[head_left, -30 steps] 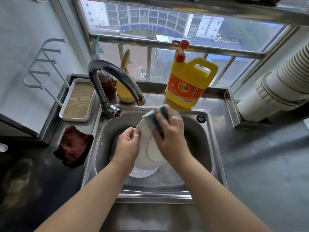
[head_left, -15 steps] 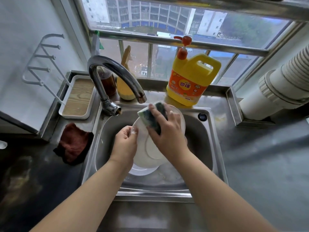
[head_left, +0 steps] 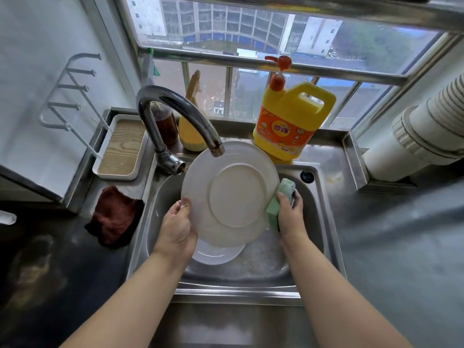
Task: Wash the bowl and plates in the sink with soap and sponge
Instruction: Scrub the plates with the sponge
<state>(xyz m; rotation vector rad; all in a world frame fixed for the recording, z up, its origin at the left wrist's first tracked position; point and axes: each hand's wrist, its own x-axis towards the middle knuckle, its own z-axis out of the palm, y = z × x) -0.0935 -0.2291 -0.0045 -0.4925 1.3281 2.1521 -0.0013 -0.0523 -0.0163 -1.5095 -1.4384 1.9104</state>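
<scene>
Far left of the frame, a dark red cloth [head_left: 114, 217] lies crumpled on the counter beside the sink [head_left: 324, 209]. Moving in, the left hand [head_left: 177, 228] grips the white plate [head_left: 229, 193] at its lower-left rim, thumb curled over the edge, holding it tilted up over the basin with its underside — foot ring and all — facing us. Its top edge sits right under the faucet [head_left: 175, 114] spout; I can't tell if water is running. Below it, a second white dish [head_left: 217, 254] rests in the basin. Right of centre, the right hand [head_left: 288, 214] clutches the green sponge [head_left: 278, 202], touching the plate's right rim. So the plate lies directly left of the sponge — the next scrub likely sweeps leftward across the base. Behind, upper centre-right, stands the yellow soap bottle [head_left: 291, 121].
</scene>
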